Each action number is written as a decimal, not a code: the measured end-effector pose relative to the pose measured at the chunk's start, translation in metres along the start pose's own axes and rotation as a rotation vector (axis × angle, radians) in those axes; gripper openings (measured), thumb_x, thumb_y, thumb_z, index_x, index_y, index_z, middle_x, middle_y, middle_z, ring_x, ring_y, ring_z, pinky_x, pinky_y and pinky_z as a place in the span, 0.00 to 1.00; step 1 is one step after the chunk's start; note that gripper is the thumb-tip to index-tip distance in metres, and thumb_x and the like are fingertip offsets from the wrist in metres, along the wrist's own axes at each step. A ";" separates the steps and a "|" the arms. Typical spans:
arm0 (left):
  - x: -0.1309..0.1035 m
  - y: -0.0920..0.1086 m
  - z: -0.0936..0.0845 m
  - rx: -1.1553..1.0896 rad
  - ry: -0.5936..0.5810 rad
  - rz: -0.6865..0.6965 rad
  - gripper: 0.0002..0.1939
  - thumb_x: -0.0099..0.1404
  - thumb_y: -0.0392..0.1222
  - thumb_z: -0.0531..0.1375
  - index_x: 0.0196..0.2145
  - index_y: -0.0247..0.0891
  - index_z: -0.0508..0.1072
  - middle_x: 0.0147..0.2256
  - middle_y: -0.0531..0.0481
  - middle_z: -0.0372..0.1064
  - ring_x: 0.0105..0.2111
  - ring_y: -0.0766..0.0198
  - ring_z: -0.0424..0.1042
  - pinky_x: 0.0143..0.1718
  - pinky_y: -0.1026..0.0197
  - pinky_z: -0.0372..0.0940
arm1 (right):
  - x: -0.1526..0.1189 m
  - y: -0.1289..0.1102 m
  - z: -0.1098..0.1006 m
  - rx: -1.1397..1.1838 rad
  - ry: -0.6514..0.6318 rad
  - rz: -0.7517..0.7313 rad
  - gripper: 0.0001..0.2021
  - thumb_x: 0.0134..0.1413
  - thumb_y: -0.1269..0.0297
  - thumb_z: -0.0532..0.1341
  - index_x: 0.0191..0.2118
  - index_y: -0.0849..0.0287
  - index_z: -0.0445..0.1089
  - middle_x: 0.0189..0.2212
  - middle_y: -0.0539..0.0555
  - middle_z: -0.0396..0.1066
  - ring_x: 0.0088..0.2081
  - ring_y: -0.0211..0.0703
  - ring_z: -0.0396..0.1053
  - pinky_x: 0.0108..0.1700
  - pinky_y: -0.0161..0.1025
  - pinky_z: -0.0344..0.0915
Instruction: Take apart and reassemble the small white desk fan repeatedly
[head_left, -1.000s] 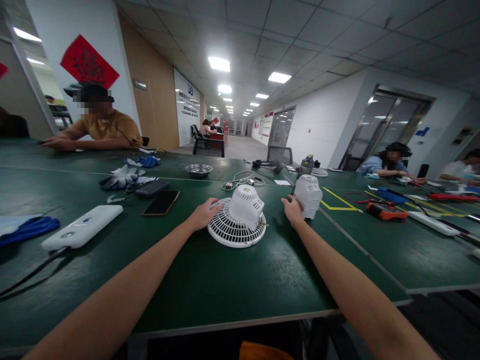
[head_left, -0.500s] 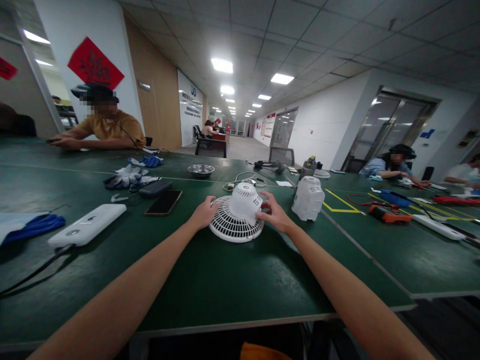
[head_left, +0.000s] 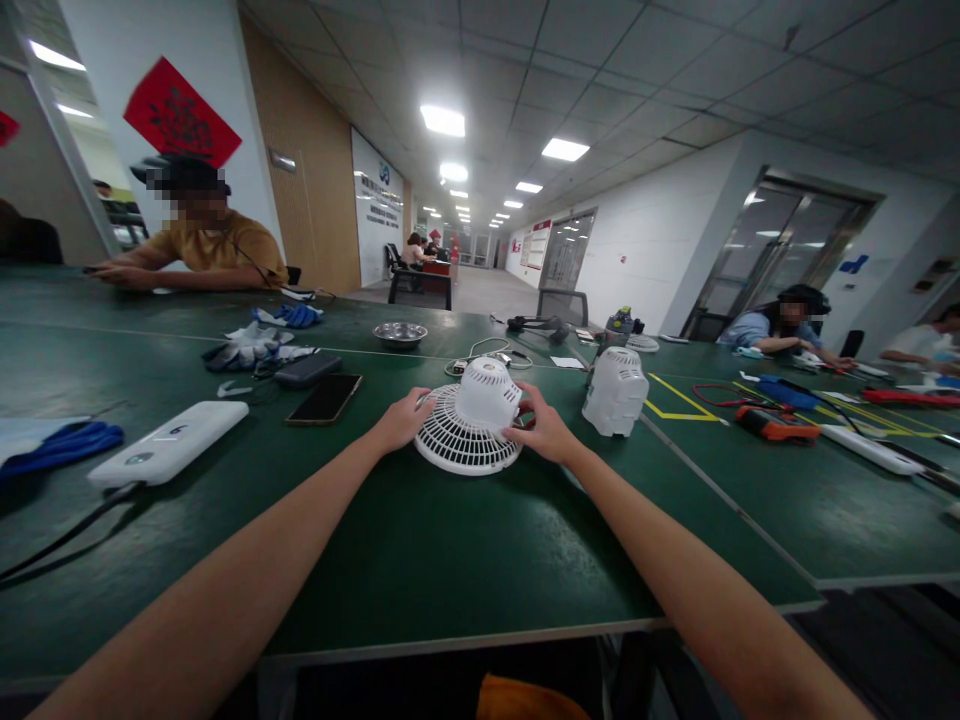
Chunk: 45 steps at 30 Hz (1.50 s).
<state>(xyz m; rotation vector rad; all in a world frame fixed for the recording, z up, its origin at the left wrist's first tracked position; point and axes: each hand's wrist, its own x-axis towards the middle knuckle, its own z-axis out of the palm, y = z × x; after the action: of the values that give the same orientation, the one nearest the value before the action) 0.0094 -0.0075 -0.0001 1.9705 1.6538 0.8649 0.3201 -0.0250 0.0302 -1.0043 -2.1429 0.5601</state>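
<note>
A white fan head [head_left: 466, 445] lies grille down on the green table, its domed motor housing [head_left: 486, 398] standing up from the slatted guard. My left hand [head_left: 407, 416] grips the guard's left rim between thumb and fingers. On the other side, my right hand [head_left: 544, 424] is closed around the right side of the housing, the thumb at its lower front. The far fingertips of both hands are partly hidden. To the right stands a white, vented plastic fan base [head_left: 616, 392], apart from my right hand.
Behind the fan head lie a coiled cable [head_left: 491, 350] and a metal bowl [head_left: 400, 335]. At left are a phone [head_left: 324, 399], a dark case [head_left: 307, 368], gloves [head_left: 251, 347] and a white power bank [head_left: 171, 442]. An orange multimeter [head_left: 777, 423] lies right. Other people sit around the table.
The view has shifted slightly. Both hands keep their places on the fan head, which stays on the table; the right hand's fingers have moved a little at the housing.
</note>
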 end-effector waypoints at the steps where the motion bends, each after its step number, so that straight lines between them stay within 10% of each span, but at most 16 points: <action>1: 0.001 -0.001 0.000 0.002 0.002 0.001 0.34 0.67 0.61 0.44 0.62 0.36 0.59 0.57 0.36 0.67 0.54 0.48 0.68 0.52 0.51 0.61 | 0.000 0.000 0.000 -0.002 0.000 -0.002 0.43 0.47 0.51 0.68 0.65 0.53 0.47 0.47 0.58 0.70 0.45 0.50 0.70 0.46 0.48 0.68; 39: -0.002 0.001 0.001 -0.034 0.033 -0.018 0.32 0.66 0.60 0.47 0.60 0.37 0.63 0.53 0.37 0.71 0.51 0.48 0.72 0.50 0.52 0.62 | -0.001 -0.009 0.009 -0.020 0.032 0.044 0.50 0.42 0.50 0.70 0.67 0.53 0.43 0.47 0.58 0.69 0.42 0.49 0.70 0.48 0.50 0.66; 45: -0.002 0.010 -0.008 -0.400 0.192 0.044 0.32 0.66 0.60 0.46 0.54 0.34 0.71 0.49 0.41 0.73 0.48 0.52 0.72 0.47 0.56 0.65 | 0.004 -0.016 0.017 0.123 0.155 0.106 0.49 0.36 0.52 0.73 0.64 0.53 0.48 0.42 0.54 0.71 0.39 0.50 0.71 0.46 0.51 0.68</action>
<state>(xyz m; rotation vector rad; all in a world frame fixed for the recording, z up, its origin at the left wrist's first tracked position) 0.0108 -0.0120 0.0119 1.6949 1.4007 1.3214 0.2980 -0.0327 0.0303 -1.0613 -1.9054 0.6357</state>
